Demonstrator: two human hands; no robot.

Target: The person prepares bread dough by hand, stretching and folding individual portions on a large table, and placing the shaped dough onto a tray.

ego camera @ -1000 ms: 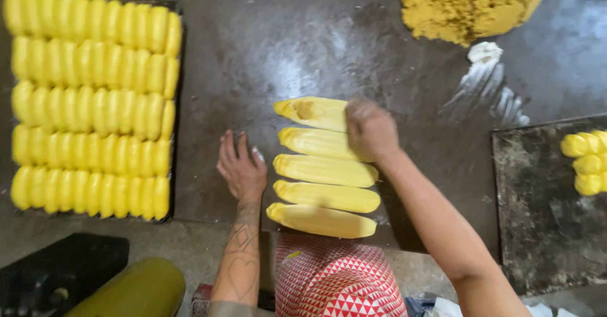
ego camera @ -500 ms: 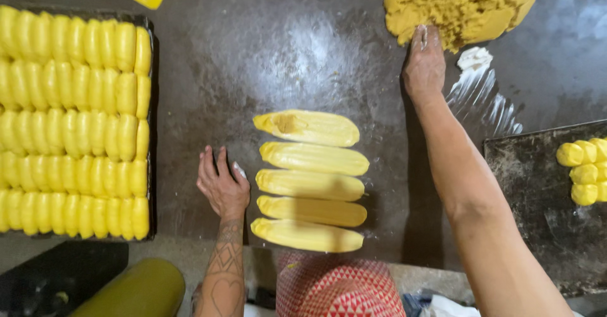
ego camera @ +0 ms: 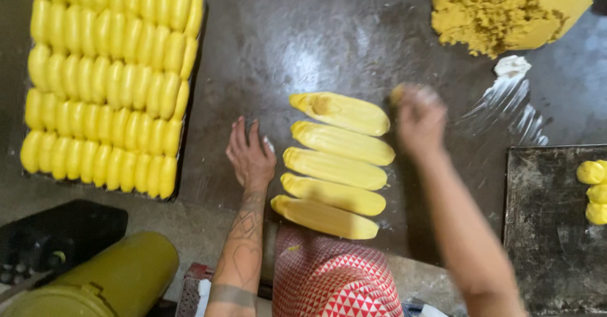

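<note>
Right hand (ego camera: pixel 420 118) back beside dough strips (ego camera: pixel 335 165)

Five flattened yellow dough strips (ego camera: pixel 338 165), stacked

A single camera worn on the head looks almost straight down at a dark worktable (ego camera: pixel 303 38), from close above. The wearer's body sits at 6 o'clock, arms reaching toward 12. The view takes in a full tray (ego camera: pixel 190 133) at 9 o'clock and a second tray (ego camera: pixel 544 241) at 4 o'clock. No other view shares the scene.
</note>
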